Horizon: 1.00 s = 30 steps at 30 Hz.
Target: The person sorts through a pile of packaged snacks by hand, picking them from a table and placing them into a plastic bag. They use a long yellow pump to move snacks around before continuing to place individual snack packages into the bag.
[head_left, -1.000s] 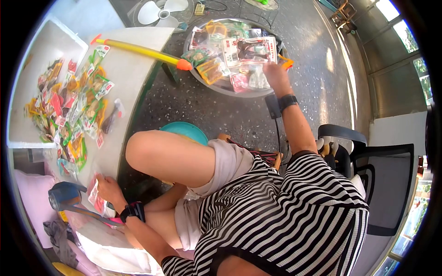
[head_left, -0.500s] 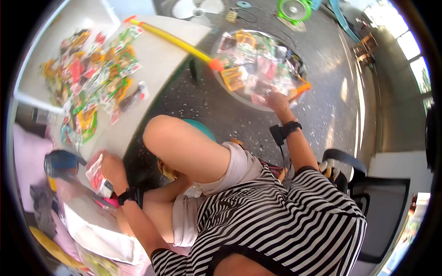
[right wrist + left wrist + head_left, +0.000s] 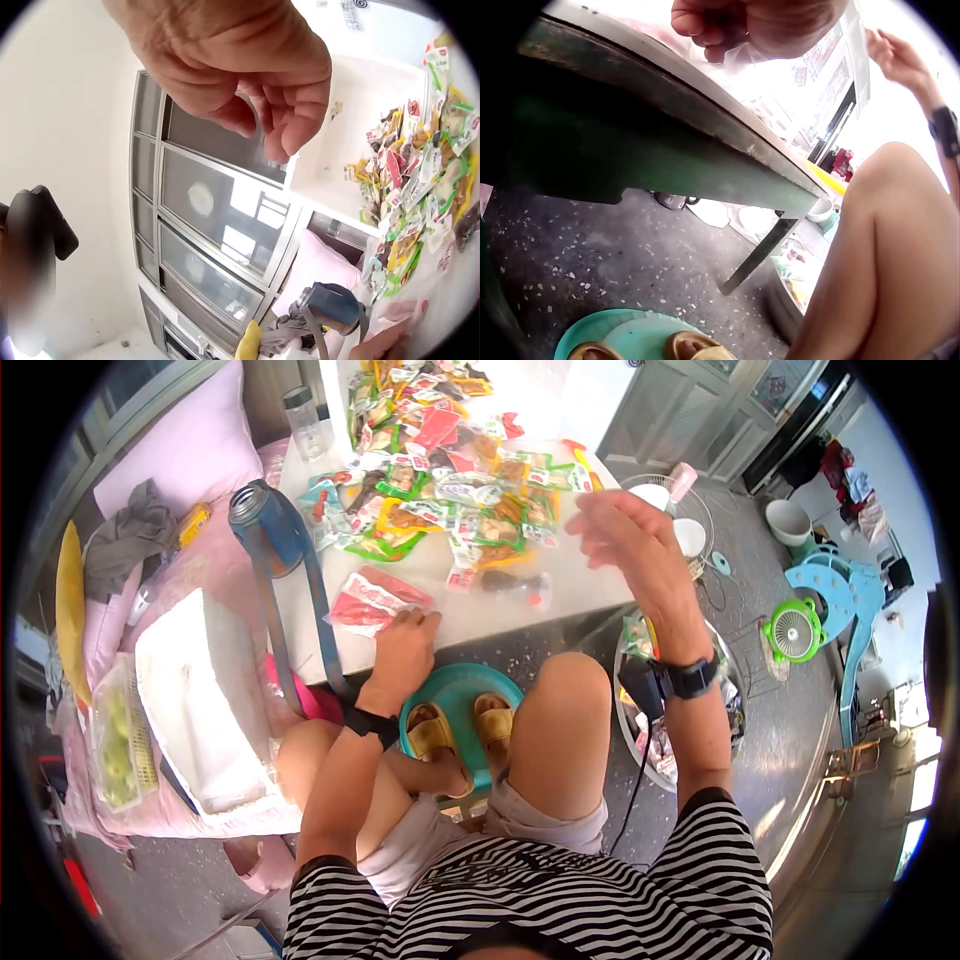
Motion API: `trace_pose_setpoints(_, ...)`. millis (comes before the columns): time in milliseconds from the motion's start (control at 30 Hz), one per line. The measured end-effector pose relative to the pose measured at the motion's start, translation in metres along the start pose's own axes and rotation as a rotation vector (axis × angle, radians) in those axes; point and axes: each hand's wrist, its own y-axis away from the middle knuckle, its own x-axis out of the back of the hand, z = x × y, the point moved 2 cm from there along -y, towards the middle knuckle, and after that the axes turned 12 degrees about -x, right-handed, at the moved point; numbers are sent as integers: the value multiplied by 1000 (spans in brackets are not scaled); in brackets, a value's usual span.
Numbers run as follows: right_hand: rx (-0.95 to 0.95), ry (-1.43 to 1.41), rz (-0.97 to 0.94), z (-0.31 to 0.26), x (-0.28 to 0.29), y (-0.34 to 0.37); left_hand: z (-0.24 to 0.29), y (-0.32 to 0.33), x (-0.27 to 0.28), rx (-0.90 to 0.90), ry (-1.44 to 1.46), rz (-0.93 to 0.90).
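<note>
My left hand (image 3: 403,655) pinches the near edge of a red-and-white plastic packet (image 3: 375,598) at the front of the pale table (image 3: 455,600). Raised over the table's right side, my right hand (image 3: 645,565) has its fingers loosely bent and holds nothing, as the right wrist view also shows. Beyond the left hand lies a heap of small colourful food packets (image 3: 500,525), spilling out of a white box (image 3: 349,97). One dark, clear-wrapped packet (image 3: 510,585) lies apart from the heap, near the table's edge.
A metal basin (image 3: 780,307) of packets stands on the floor at right, partly behind my right forearm. A blue strapped bottle (image 3: 265,525) stands left of the held packet. My feet rest over a teal basin (image 3: 450,685). A green fan (image 3: 795,630) stands farther right.
My right hand has left the packets in the metal basin and risen over the table. The left hand keeps the red-and-white packet at the table edge. The head view has swung toward the table.
</note>
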Motion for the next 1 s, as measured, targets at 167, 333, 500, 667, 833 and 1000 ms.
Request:
trace_pose_setpoints(167, -7, 70, -51, -14, -40, -106, -3, 4, -5, 162, -1, -108)
trace_pose_setpoints(333, 108, 562, 78, 40, -37, -253, 4, 0, 7, 222, 6, -116)
trace_pose_setpoints(500, 525, 1808, 314, 112, -58, -328, 4, 1, 22, 282, 25, -76)
trace_pose_setpoints(667, -191, 1081, 549, 110, -101, -298, 2, 2, 25, 319, -59, -179)
trace_pose_setpoints(833, -156, 1106, 492, 139, -80, -331, 0, 2, 22, 321, -90, -243)
trace_pose_setpoints(1000, -29, 1116, 651, 123, -53, -314, -4, 5, 19, 332, -77, -186)
